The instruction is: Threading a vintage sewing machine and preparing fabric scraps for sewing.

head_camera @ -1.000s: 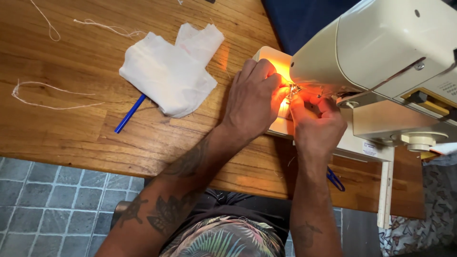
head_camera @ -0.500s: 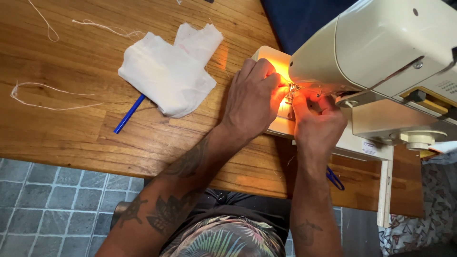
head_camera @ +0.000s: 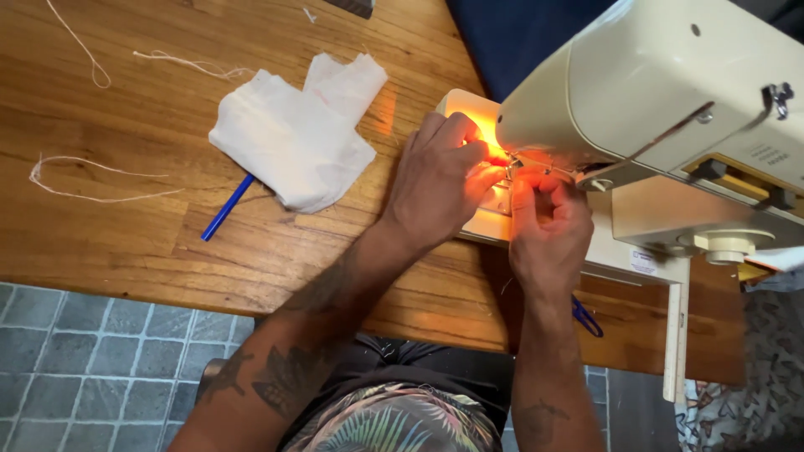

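- Both forearms are bare; no sleeves are seen down to the wrists.
- Dark tattoos are carried on the left forearm [head_camera: 310, 351]: a winged or leaf-like figure near the elbow and fainter shading closer to the wrist.
- A smaller dark tattoo is seen on the right forearm [head_camera: 548, 414].
- No rings, watch or gloves are seen on the left hand [head_camera: 435, 180] or the right hand [head_camera: 548, 230].
- A garment printed with palm leaves in green, pink and grey [head_camera: 402, 418] is worn at the lap, beneath a dark cloth edge [head_camera: 419, 356].
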